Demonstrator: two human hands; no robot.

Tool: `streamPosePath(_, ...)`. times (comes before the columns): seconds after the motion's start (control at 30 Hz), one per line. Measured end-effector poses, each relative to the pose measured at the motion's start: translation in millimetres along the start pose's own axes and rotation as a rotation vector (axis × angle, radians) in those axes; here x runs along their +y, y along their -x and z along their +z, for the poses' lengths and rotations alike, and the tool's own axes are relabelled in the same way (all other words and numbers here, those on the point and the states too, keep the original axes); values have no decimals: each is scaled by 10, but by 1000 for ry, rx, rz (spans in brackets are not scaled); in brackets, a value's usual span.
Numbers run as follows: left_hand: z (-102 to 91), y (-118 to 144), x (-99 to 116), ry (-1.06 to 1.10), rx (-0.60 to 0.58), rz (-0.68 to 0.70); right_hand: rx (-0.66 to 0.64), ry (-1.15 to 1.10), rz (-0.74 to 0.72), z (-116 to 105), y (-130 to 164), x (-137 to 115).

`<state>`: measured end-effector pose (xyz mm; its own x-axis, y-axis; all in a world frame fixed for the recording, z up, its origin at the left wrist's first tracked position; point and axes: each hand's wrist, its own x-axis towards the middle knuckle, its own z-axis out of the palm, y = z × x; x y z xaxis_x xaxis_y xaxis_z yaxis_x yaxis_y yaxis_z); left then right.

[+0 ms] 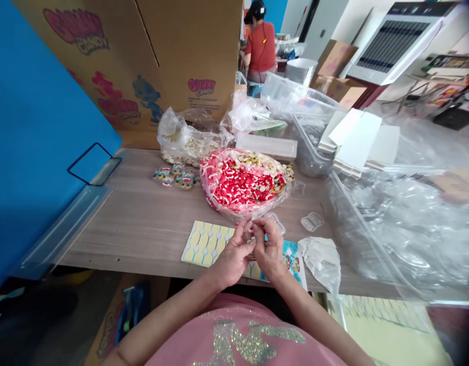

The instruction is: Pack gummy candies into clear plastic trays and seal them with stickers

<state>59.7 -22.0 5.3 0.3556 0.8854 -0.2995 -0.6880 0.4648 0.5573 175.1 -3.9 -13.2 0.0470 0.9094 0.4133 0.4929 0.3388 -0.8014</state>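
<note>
My left hand [231, 258] and my right hand [270, 249] meet just above the table's front edge, pinching a small clear plastic container [251, 231] between their fingertips. Its contents are too small to tell. Under my hands lies a sticker sheet [206, 242] with yellow and blue shapes. Right behind them sits an open clear bag of red and white candies [242, 184].
A small empty clear tray [311, 221] and crumpled white paper [321, 258] lie right of my hands. Loose candies [177, 176], more bags, white boxes [353, 142] and large plastic sheeting [402, 223] crowd the back and right. A cardboard carton [150, 61] stands behind. A person in red [260, 46] works far back.
</note>
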Motion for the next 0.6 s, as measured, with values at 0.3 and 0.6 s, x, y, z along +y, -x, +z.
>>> streamPosePath(0.3, -119, 79, 103, -306, -64, -7, -323, -460, 370, -175, -84, 77)
streamPosePath(0.6, -358, 257, -70, -390, 33, -148, -152, -636, 552, -267, 344, 60)
